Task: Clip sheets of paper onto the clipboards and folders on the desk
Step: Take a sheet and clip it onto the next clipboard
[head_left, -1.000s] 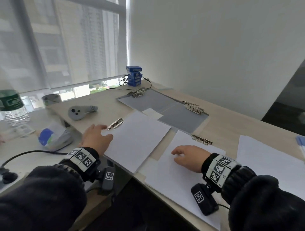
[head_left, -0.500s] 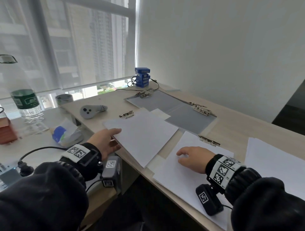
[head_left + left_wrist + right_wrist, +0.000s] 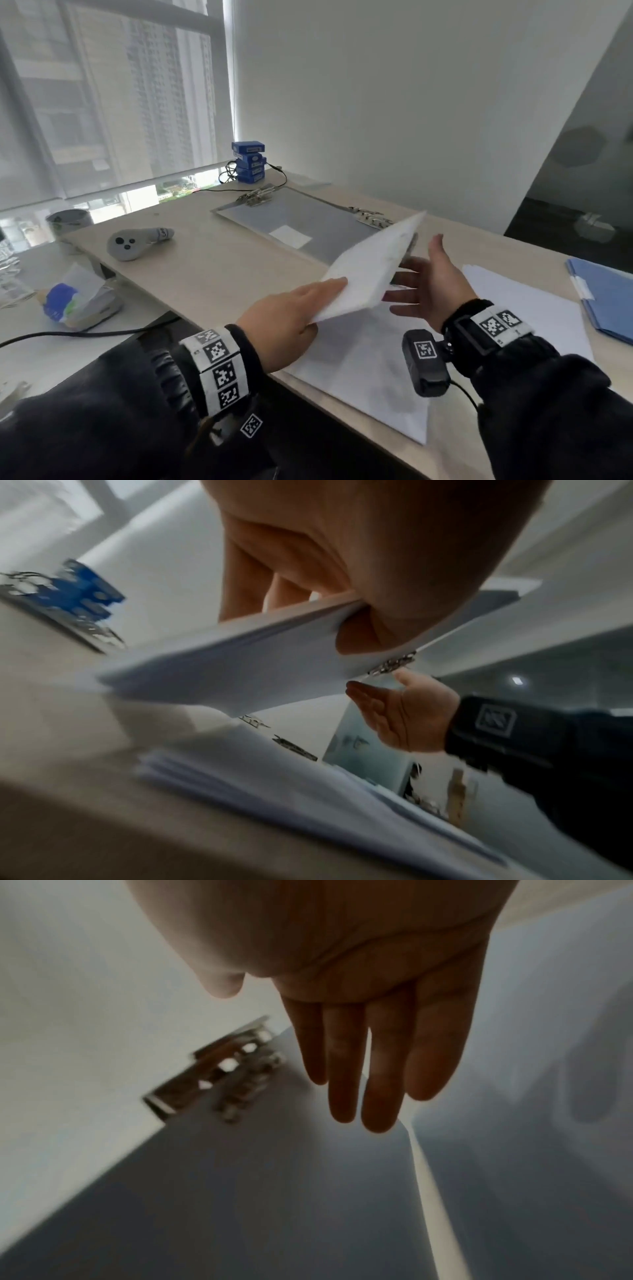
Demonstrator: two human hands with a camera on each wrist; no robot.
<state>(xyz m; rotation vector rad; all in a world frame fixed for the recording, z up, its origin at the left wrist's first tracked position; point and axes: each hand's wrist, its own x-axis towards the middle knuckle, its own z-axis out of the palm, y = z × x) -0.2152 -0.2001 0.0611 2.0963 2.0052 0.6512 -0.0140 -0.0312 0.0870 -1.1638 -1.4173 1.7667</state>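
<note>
My left hand pinches the near corner of a clipboard covered with white paper and holds it tilted in the air over the desk. In the left wrist view the thumb presses the sheet's underside, and the metal clip shows at the far edge. My right hand hovers just right of the lifted board, fingers straight, holding nothing. Two bare grey clipboards lie at the back. A white sheet lies under my hands.
More white paper and a blue folder lie at the right. A grey controller, stacked blue boxes with cables and a cup stand to the left and back. The desk's front edge runs below my wrists.
My left hand took hold of the papered clipboard at the left, lifted it and swung it right, tilted. My right hand rose off the near sheet and opened beside it.
</note>
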